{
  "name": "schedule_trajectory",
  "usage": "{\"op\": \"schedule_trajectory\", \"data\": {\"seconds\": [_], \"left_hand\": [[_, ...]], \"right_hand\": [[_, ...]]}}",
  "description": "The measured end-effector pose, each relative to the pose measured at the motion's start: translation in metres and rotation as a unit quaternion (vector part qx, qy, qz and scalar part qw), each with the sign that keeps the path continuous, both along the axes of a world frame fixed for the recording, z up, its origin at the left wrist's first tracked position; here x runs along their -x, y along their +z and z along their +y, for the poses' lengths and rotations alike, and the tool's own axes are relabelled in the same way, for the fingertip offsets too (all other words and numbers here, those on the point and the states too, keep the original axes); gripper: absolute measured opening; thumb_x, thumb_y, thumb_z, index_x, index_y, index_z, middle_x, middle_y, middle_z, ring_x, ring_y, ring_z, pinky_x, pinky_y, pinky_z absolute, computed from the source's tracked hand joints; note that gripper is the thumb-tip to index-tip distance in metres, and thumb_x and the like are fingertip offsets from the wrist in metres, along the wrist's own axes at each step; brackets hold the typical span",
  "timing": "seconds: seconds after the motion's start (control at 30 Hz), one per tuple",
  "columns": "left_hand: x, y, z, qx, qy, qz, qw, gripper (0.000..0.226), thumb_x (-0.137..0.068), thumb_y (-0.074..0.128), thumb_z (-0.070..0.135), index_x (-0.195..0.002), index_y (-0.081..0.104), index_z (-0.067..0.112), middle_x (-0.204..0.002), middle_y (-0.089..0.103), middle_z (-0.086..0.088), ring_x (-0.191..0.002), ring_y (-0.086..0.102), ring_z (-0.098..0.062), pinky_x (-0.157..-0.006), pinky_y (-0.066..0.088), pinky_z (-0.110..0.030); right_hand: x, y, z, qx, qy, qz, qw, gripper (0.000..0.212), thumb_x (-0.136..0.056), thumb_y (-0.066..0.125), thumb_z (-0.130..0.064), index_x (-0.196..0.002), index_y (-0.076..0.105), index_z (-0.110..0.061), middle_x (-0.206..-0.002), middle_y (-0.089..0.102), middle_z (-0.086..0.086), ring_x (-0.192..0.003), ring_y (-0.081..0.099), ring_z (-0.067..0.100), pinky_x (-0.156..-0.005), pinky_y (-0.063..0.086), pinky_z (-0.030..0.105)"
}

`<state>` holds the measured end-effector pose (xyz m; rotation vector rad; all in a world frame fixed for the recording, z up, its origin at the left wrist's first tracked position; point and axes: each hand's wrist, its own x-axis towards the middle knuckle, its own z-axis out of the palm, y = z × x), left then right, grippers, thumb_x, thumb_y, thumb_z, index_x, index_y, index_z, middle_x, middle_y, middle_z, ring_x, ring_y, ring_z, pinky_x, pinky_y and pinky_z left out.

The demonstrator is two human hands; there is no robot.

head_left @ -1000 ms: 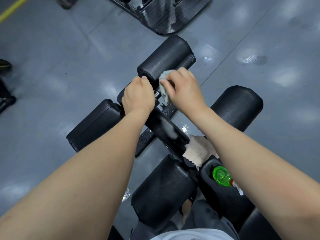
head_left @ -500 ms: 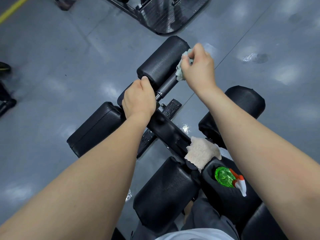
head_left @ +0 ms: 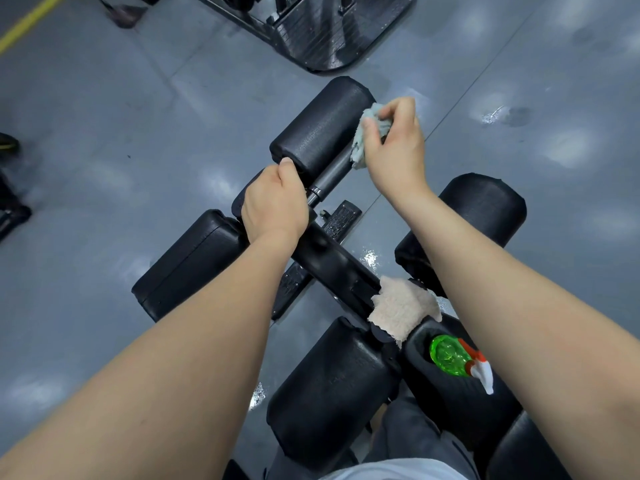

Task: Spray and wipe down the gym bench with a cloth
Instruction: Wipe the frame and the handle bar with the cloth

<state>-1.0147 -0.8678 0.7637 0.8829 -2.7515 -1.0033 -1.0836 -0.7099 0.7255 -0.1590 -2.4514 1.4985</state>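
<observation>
The black gym bench (head_left: 332, 386) stretches away from me, with padded rollers on a central frame. My right hand (head_left: 394, 147) grips a pale blue-green cloth (head_left: 363, 140) and holds it against the right end of the far roller pad (head_left: 322, 128), beside the bare metal bar (head_left: 329, 178). My left hand (head_left: 275, 206) is curled over the frame just below that roller, its thumb touching the pad. A beige cloth (head_left: 401, 308) lies on the frame nearer to me. A green spray bottle (head_left: 450, 356) with a red and white trigger lies on the pad by my right forearm.
Grey glossy floor surrounds the bench, with wet spots (head_left: 370, 259) beside the frame. Another machine's dark base plate (head_left: 332, 32) stands just beyond the far roller. Dark equipment (head_left: 10, 209) sits at the left edge. A yellow floor line (head_left: 27, 22) crosses the top left corner.
My right hand carried the cloth from the bar near my left hand out to the far roller's right end, then slid slightly down along it. The left hand stayed put.
</observation>
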Motion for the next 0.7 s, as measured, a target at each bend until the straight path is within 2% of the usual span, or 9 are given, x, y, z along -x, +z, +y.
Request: {"op": "schedule_trajectory", "data": {"seconds": [0.1,0.23,0.37,0.47,0.5,0.57,0.6,0.63,0.7], "left_hand": [[0.000,0.000,0.000,0.005,0.001,0.003,1.000,0.046,-0.100,0.029,0.048,-0.068,0.042,0.016,-0.072,0.054,0.001,-0.073,0.051,-0.025,-0.073,0.041,-0.040],[0.001,-0.001,-0.001,0.008,-0.001,0.000,1.000,0.047,-0.100,0.030,0.048,-0.070,0.044,0.015,-0.074,0.056,0.000,-0.074,0.051,-0.026,-0.073,0.040,-0.039],[0.001,-0.001,0.000,0.009,-0.001,0.007,1.000,0.046,-0.099,0.029,0.048,-0.066,0.039,0.017,-0.070,0.053,0.001,-0.068,0.047,-0.022,-0.071,0.041,-0.040],[0.001,-0.001,0.000,0.013,-0.001,0.003,1.000,0.047,-0.099,0.029,0.047,-0.068,0.042,0.015,-0.072,0.055,0.001,-0.071,0.049,-0.023,-0.072,0.039,-0.039],[0.001,-0.001,0.001,0.013,-0.001,0.002,1.000,0.047,-0.099,0.029,0.048,-0.068,0.043,0.015,-0.073,0.056,0.001,-0.072,0.050,-0.024,-0.072,0.039,-0.039],[0.001,-0.002,0.000,0.015,-0.003,0.002,1.000,0.048,-0.099,0.029,0.049,-0.069,0.045,0.015,-0.074,0.057,0.001,-0.075,0.052,-0.025,-0.073,0.040,-0.039],[0.001,-0.002,0.000,0.016,-0.004,0.002,1.000,0.048,-0.099,0.028,0.049,-0.069,0.045,0.016,-0.074,0.057,0.001,-0.075,0.052,-0.025,-0.073,0.040,-0.039],[0.001,-0.002,0.000,0.017,-0.004,0.002,1.000,0.048,-0.099,0.028,0.049,-0.068,0.044,0.016,-0.073,0.056,0.001,-0.072,0.051,-0.024,-0.073,0.040,-0.039],[0.001,-0.001,0.001,0.016,-0.003,0.001,1.000,0.048,-0.099,0.029,0.048,-0.068,0.043,0.015,-0.071,0.055,0.001,-0.068,0.049,-0.021,-0.072,0.041,-0.040]], "right_hand": [[-0.011,-0.003,-0.010,0.009,-0.015,-0.020,1.000,0.018,-0.098,0.053,-0.026,-0.092,0.040,-0.015,-0.090,0.053,0.002,-0.080,0.048,0.020,-0.070,0.037,0.031],[-0.039,-0.012,-0.023,0.036,0.018,-0.057,0.998,0.017,-0.099,0.052,-0.024,-0.090,0.043,-0.013,-0.089,0.052,0.002,-0.080,0.046,0.016,-0.070,0.035,0.029],[-0.028,-0.008,-0.017,0.112,-0.052,-0.081,0.989,0.022,-0.099,0.054,-0.026,-0.116,0.050,-0.012,-0.117,0.055,0.003,-0.103,0.055,0.018,-0.094,0.045,0.031],[-0.014,-0.003,-0.012,0.183,-0.065,-0.153,0.969,0.041,-0.101,0.050,-0.028,-0.140,0.043,-0.015,-0.128,0.059,0.002,-0.111,0.061,0.016,-0.093,0.049,0.030],[-0.013,-0.003,-0.013,0.208,-0.058,-0.159,0.963,0.036,-0.101,0.048,-0.028,-0.135,0.049,-0.017,-0.119,0.064,0.001,-0.102,0.064,0.010,-0.088,0.052,0.030],[-0.016,0.000,-0.014,0.245,-0.054,-0.160,0.955,0.016,-0.104,0.046,-0.020,-0.096,0.060,-0.017,-0.079,0.062,-0.005,-0.063,0.057,-0.003,-0.065,0.049,0.024],[-0.019,0.001,-0.017,0.258,-0.059,-0.166,0.950,0.026,-0.105,0.044,-0.015,-0.081,0.054,-0.017,-0.065,0.053,-0.008,-0.049,0.048,-0.004,-0.055,0.044,0.019],[-0.025,0.001,-0.020,0.274,-0.058,-0.177,0.943,0.034,-0.106,0.043,-0.011,-0.073,0.047,-0.017,-0.057,0.048,-0.009,-0.042,0.043,-0.003,-0.049,0.041,0.017],[-0.045,-0.002,-0.030,0.312,-0.024,-0.187,0.931,0.037,-0.106,0.042,-0.011,-0.070,0.045,-0.016,-0.050,0.052,-0.007,-0.042,0.050,0.005,-0.050,0.048,0.024]]}}
